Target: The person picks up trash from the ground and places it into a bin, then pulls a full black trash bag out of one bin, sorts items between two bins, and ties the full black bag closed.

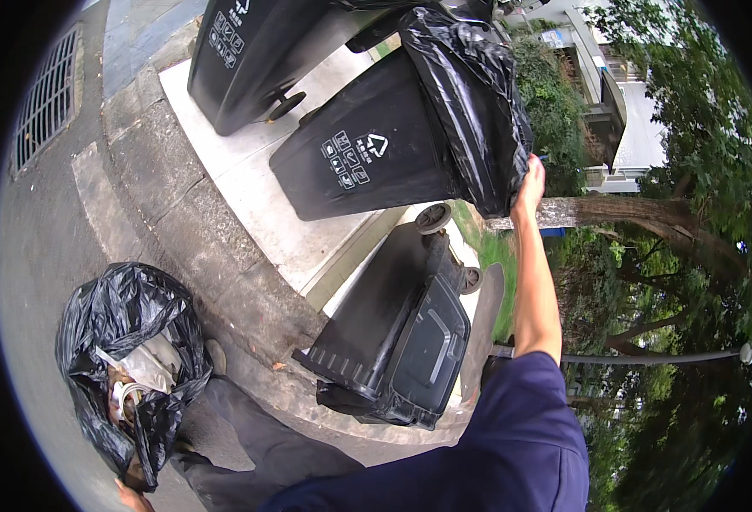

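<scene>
My right hand [528, 185] is closed on the edge of the black plastic liner [472, 109] that covers the mouth of a black wheeled bin [369, 141] with white symbols. At the lower left edge, my left hand [134, 498] grips the edge of an open black garbage bag [142, 301] and is partly cut off by the picture's rim. Mixed rubbish, with pale plastic sheeting [145, 368] and a white ring-shaped item [123, 400], shows in the bag's opening. The bag is beside my feet.
A closed-lid black wheeled bin [427, 352] appears tipped over near my right arm. Another black bin [248, 51] stands beyond the lined one. A pale slab [241, 173], a stone kerb [158, 153] and a drain grate [48, 96] are to the left; a tree trunk [619, 211] is right.
</scene>
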The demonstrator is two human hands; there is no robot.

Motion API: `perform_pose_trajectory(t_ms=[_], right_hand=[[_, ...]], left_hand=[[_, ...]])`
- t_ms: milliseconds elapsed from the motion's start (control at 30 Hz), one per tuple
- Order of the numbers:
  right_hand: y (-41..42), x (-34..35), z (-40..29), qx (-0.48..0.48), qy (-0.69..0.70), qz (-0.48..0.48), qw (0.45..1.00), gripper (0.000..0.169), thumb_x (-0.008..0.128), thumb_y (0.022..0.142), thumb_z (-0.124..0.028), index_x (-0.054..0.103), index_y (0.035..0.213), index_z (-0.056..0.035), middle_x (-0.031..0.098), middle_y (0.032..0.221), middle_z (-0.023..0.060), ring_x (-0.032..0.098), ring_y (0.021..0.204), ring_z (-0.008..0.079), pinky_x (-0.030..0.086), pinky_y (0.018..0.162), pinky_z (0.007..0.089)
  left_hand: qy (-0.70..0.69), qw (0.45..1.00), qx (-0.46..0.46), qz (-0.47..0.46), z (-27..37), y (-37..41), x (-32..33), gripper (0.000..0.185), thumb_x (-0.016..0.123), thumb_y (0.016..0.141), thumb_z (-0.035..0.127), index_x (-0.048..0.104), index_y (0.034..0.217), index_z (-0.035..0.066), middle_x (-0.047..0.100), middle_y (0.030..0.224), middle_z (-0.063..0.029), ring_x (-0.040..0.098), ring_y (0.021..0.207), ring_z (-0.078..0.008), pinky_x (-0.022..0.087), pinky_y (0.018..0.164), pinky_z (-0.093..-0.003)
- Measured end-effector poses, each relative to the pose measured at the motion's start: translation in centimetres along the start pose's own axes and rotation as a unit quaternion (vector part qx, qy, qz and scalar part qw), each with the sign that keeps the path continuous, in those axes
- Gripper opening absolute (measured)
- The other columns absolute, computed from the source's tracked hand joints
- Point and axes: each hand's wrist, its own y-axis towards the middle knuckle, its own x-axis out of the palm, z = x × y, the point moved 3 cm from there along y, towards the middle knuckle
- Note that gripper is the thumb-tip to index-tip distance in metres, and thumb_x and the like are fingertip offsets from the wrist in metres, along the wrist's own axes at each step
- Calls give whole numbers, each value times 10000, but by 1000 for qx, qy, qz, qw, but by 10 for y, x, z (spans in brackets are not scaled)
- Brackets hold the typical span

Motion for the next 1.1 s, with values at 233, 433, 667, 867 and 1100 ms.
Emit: perform_pose_trajectory(t_ms=[233, 433, 667, 867, 1100], right_hand=[[-61, 38, -98, -453, -267, -155, 836, 369, 566, 818, -217, 533, 1147, -52, 565, 1143, 134, 514, 1099, 279, 344, 964, 377], [62, 85, -55, 16, -436, -292, 851, 580, 379, 857, -542, 593, 1105, -63, 529, 1184, 179, 478, 1138, 298, 358, 939, 363], [-224, 107, -141, -220, -51, -193, 955, 223, 561, 843, -165, 596, 1017, -28, 603, 1027, 94, 555, 916, 167, 427, 825, 281], [-614, 259, 13, 342, -66, -601, 719, 860, 720, 682, -399, 312, 1320, 9, 382, 1323, 208, 381, 1223, 291, 382, 924, 376], [-796, 334, 12, 607, -86, -538, 579, 940, 783, 581, -425, 343, 1250, 67, 367, 1289, 224, 368, 1177, 324, 396, 846, 529]], left_hand=[[68, 997, -8, 19, 26, -14, -12, 626, 497, 810, 543, 615, 1009, -39, 626, 960, -176, 610, 812, -285, 501, 710, -384], [125, 991, -49, 11, -13, -9, -3, 606, 547, 798, 513, 622, 977, -61, 632, 941, -168, 618, 776, -264, 522, 680, -372], [-8, 999, 20, -29, 34, -47, -20, 524, 467, 861, 457, 597, 1040, -18, 626, 969, -167, 592, 841, -247, 470, 732, -353], [-297, 943, -61, -138, 59, -71, -40, 392, 538, 858, 395, 565, 1042, 50, 611, 948, -87, 596, 844, -197, 505, 675, -322], [-262, 948, -44, -177, 61, -115, -101, 427, 579, 845, 259, 488, 1195, 31, 585, 1063, -101, 585, 921, -184, 490, 786, -300]])
